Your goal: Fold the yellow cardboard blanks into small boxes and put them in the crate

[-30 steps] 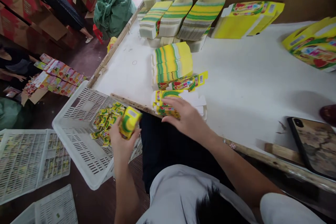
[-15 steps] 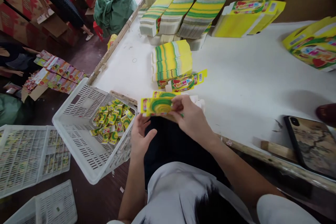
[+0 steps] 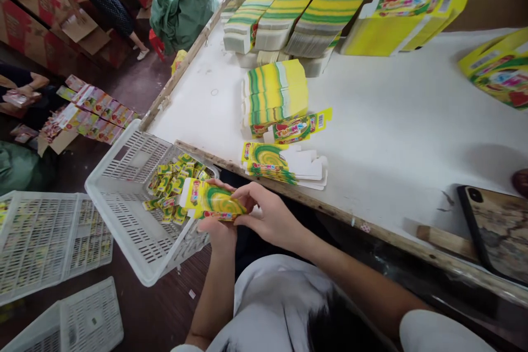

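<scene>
A yellow and green printed carton (image 3: 214, 199) is held between both hands above the near rim of the white crate. My left hand (image 3: 221, 231) grips it from below and behind, thumb at its lower edge. With fingers and thumb, my right hand (image 3: 264, 214) pinches the carton's right end. On the table edge just beyond lies a small stack of flattened cartons (image 3: 268, 159), white flaps toward the right. Inside the plastic crate (image 3: 124, 198) is a heap of small yellow-green packets (image 3: 177, 181).
Bundles of flat cartons (image 3: 274, 93) stand on the white table (image 3: 396, 121), more along its back. A phone (image 3: 495, 225) and a wood block (image 3: 445, 239) lie at right. Other crates (image 3: 37, 242) are on the floor. Co-workers are at far left, near cardboard boxes (image 3: 28, 33).
The carton has moved from over the stack down and left toward the crate. My left hand, open beneath it before, now grips it; my right hand still holds its right end.
</scene>
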{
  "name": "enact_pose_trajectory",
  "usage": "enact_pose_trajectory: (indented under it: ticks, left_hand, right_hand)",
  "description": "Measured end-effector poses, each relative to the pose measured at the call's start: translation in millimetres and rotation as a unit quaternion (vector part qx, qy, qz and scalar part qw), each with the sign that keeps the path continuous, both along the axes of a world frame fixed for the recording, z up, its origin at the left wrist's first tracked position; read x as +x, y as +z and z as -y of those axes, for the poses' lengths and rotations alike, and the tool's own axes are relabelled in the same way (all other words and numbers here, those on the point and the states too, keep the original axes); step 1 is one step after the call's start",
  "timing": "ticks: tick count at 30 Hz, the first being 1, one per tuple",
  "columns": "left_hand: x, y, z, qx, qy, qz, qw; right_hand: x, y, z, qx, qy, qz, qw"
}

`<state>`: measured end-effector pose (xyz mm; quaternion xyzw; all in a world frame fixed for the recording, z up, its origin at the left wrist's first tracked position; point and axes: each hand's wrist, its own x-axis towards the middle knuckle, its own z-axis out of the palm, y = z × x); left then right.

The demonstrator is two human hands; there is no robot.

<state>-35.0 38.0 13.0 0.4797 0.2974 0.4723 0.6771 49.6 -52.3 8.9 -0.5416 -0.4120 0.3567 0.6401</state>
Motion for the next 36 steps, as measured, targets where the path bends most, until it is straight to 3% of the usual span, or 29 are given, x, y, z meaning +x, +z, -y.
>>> enact_pose_trajectory:
  ticks: [3,5,8,10,15,21,24,26,28,30,32,34,36]
  left_hand:
    - [-6,-10.9,4,0.018,-0.018,-0.046,0.999]
    - [-10,-15.1,6,0.016,-0.019,-0.060,0.998]
    - [-14,-13.4,9,0.006,-0.031,-0.020,0.999]
    - [-14,-8.6,10,0.012,-0.022,0.010,1.000]
    - [-16,-7.4,7,0.032,0.060,-0.026,0.997]
    - [-26,-22.9,4,0.017,0.071,-0.056,0.996]
    - [-34,-7.3,-2,0.041,0.055,-0.052,0.996]
    - [-42,11.5,-8,0.128,0.090,-0.027,0.987]
    - [-50,29.6,-12,0.256,0.126,-0.034,0.958]
    - [-54,40.5,-14,0.345,0.076,-0.142,0.925]
    - [-53,40.9,-14,0.364,-0.056,-0.290,0.883]
    - [-47,32.7,-12,0.343,-0.140,-0.384,0.846]
    - [-41,21.2,-8,0.336,-0.135,-0.407,0.838]
  right_hand:
    - [9,4.0,1,0.005,0.005,-0.045,0.999]
    - [6,6.2,1,0.004,0.047,-0.097,0.994]
    - [-8,5.5,0,-0.005,0.120,-0.172,0.978]
    - [-16,3.3,-1,-0.008,0.127,-0.178,0.976]
    - [-9,2.4,1,-0.013,0.036,-0.054,0.998]
    - [18,10.5,9,0.029,-0.043,0.077,0.996]
    - [29,14.6,11,0.056,-0.070,0.149,0.985]
    - [36,16.9,13,0.061,-0.127,0.238,0.961]
    - [40,18.7,13,0.060,-0.172,0.343,0.921]
    - [39,20.0,13,0.084,-0.146,0.422,0.891]
    - [35,20.7,12,0.124,-0.100,0.446,0.881]
    - [32,20.4,12,0.136,-0.113,0.417,0.892]
    - [30,18.4,11,0.100,-0.171,0.341,0.919]
